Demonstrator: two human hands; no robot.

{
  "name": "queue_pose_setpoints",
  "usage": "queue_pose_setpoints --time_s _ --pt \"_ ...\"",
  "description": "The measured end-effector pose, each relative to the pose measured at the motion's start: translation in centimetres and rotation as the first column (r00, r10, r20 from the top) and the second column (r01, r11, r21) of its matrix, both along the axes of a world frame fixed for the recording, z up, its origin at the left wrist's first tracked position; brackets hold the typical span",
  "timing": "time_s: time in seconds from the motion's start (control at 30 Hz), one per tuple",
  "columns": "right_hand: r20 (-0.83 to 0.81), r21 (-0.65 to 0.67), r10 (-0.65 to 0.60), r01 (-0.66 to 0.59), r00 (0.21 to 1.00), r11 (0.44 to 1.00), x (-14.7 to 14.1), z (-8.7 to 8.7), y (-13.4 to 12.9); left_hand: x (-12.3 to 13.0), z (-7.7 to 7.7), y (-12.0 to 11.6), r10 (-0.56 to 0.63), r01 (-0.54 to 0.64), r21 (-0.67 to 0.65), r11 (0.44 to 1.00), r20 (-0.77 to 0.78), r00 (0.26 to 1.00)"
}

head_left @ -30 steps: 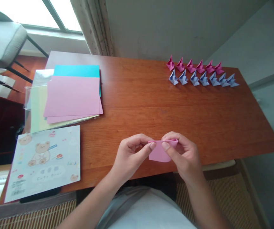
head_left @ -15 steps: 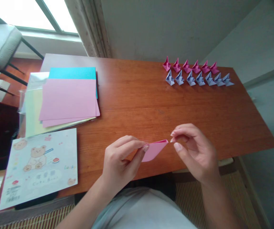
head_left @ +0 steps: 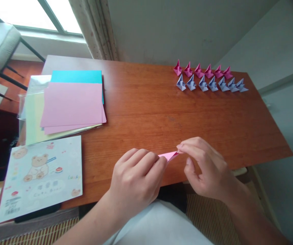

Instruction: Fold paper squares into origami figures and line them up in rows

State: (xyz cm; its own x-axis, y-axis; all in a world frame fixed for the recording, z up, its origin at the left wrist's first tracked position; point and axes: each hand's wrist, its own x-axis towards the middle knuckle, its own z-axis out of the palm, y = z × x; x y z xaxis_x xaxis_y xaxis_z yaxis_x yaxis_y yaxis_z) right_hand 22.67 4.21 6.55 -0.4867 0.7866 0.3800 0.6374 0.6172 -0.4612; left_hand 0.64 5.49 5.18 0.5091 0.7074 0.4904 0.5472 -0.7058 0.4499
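Note:
A small folded pink paper (head_left: 168,156) is held above the front part of the wooden table (head_left: 141,112). My left hand (head_left: 138,177) is closed round its left part, with the fingers curled over it and hiding much of it. At the paper's right tip are the fingertips of my right hand (head_left: 202,166); its thumb is held apart below, and the hand does not grip the paper.
Rows of folded pink paper figures (head_left: 199,71) and lilac ones (head_left: 203,84) stand at the back right. Pink sheets (head_left: 72,103) lie over a blue sheet (head_left: 77,76) on the left. A bear-print pad (head_left: 44,177) lies at the front left.
My left hand has rolled over the pink paper and covers more of it. My right hand has moved left to the paper's tip, its fingers straighter. The view has shifted slightly.

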Motion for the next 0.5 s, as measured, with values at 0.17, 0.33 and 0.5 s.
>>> queue_pose_setpoints --time_s 0.17,0.33,0.5 --pt "0.062 0.015 0.039 -0.040 0.997 0.999 0.16 0.01 0.03 0.28 0.32 0.00 0.028 -0.027 0.025 0.999 -0.036 0.999" --pt "0.143 -0.001 0.045 -0.046 0.989 0.999 -0.23 -0.02 0.05 0.50 0.41 -0.24 0.007 -0.003 0.071 0.997 -0.057 0.998" --pt "0.149 -0.069 0.011 -0.001 0.989 0.998 -0.56 0.32 -0.10 0.36 0.35 -0.21 0.016 -0.012 0.065 0.998 -0.075 0.997"
